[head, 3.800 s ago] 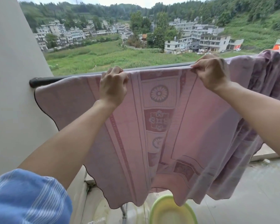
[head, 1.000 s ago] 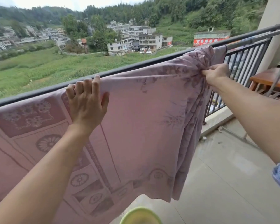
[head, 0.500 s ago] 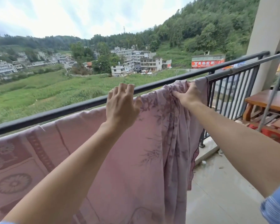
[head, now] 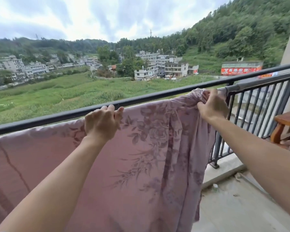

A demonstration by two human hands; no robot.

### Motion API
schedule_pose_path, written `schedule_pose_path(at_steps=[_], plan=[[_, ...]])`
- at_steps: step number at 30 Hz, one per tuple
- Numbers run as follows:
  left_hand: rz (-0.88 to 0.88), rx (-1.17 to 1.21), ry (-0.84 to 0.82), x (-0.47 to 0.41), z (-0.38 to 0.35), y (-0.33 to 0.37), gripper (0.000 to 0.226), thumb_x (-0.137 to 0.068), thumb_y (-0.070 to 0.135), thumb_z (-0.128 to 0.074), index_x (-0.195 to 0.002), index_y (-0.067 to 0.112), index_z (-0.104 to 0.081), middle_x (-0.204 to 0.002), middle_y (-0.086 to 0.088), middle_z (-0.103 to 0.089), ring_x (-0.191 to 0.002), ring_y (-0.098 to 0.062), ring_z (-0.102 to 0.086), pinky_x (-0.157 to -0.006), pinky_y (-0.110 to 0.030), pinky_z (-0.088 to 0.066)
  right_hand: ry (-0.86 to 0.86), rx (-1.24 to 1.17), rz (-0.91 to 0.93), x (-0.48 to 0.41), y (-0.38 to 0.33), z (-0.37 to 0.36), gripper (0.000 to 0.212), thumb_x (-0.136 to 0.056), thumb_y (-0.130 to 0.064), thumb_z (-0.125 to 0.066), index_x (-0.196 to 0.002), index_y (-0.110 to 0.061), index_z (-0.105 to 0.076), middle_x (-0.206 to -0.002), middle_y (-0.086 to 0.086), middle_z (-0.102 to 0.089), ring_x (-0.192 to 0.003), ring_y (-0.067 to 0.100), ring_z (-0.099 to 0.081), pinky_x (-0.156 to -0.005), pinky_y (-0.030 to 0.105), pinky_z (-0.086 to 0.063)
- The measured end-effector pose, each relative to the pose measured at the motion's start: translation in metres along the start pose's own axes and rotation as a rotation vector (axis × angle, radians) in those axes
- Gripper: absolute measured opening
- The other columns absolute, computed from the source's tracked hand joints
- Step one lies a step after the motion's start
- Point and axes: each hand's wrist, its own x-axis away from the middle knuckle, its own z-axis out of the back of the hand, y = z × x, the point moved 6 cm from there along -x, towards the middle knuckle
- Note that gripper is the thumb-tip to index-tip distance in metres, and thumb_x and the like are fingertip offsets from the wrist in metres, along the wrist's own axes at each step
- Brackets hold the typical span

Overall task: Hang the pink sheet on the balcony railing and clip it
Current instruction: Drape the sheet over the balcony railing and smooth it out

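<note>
The pink sheet (head: 141, 164) hides the rail beneath; left hand (head: 100, 124) pinches its top edge, right hand (head: 213, 106) clutches bunched cloth.

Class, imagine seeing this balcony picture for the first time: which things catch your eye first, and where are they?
A large pink floral-patterned sheet draped over the black metal balcony railing fills the lower frame. The left hand holds its top edge at centre, while the right hand grips its bunched end. Beyond lie green fields and white buildings.
</note>
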Motion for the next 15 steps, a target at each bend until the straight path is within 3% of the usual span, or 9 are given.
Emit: schedule_pose_path(at_steps=[3, 6, 9, 12, 15], plan=[[0.024, -0.002, 0.009, 0.002, 0.002, 0.000, 0.052, -0.097, 0.051, -0.033, -0.079, 0.011, -0.060, -0.078, -0.012, -0.067, -0.068, -0.036, -0.063, -0.056, -0.033, -0.033, 0.112, -0.041, 0.297, 0.017, -0.041, -0.004, 0.041, -0.085, -0.034, -0.065, -0.118, -0.018, -0.048, -0.119, 0.011, -0.052, -0.110, 0.031, -0.052, -0.081, 0.044, -0.051], [0.043, -0.005, -0.001, 0.001, 0.002, -0.001, 0.053, -0.097, 0.052, -0.033, -0.076, 0.012, -0.060, -0.077, -0.011, -0.067, -0.067, -0.035, -0.063, -0.057, -0.033, -0.034, -0.033, -0.003, 0.357, 0.019, -0.056, -0.023, 0.046, -0.084, -0.051, -0.065, -0.118, -0.021, -0.054, -0.118, 0.008, -0.052, -0.112, 0.028, -0.052, -0.082, 0.037, -0.046], [0.038, -0.028, 0.020, 0.000, 0.000, -0.001, 0.059, -0.096, 0.056, -0.026, -0.071, 0.013, -0.058, -0.071, -0.009, -0.066, -0.061, -0.034, -0.061, -0.054, -0.032, -0.035, -0.078, -0.063, 0.448, 0.009, -0.051, -0.027, 0.029, -0.086, -0.044, -0.066, -0.105, -0.022, -0.067, -0.110, 0.006, -0.058, -0.107, 0.028, -0.055, -0.086, 0.033, -0.039], [0.024, -0.029, 0.047, 0.002, 0.001, 0.000, 0.060, -0.094, 0.057, -0.023, -0.068, 0.014, -0.057, -0.066, -0.008, -0.064, -0.058, -0.033, -0.060, -0.053, -0.030, -0.034, -0.139, -0.059, 0.555, 0.000, -0.040, -0.023, 0.029, -0.087, -0.037, -0.068, -0.112, -0.022, -0.070, -0.112, 0.006, -0.059, -0.105, 0.028, -0.054, -0.095, 0.037, -0.036], [0.024, -0.030, 0.079, 0.002, 0.000, 0.000, 0.062, -0.093, 0.058, -0.023, -0.067, 0.013, -0.058, -0.067, -0.010, -0.064, -0.060, -0.034, -0.061, -0.054, -0.032, -0.035, -0.098, -0.077, 0.630, -0.007, -0.034, -0.013, 0.018, -0.087, -0.021, -0.068, -0.102, -0.018, -0.076, -0.100, 0.006, -0.066, -0.098, 0.031, -0.060, -0.087, 0.038, -0.045]])
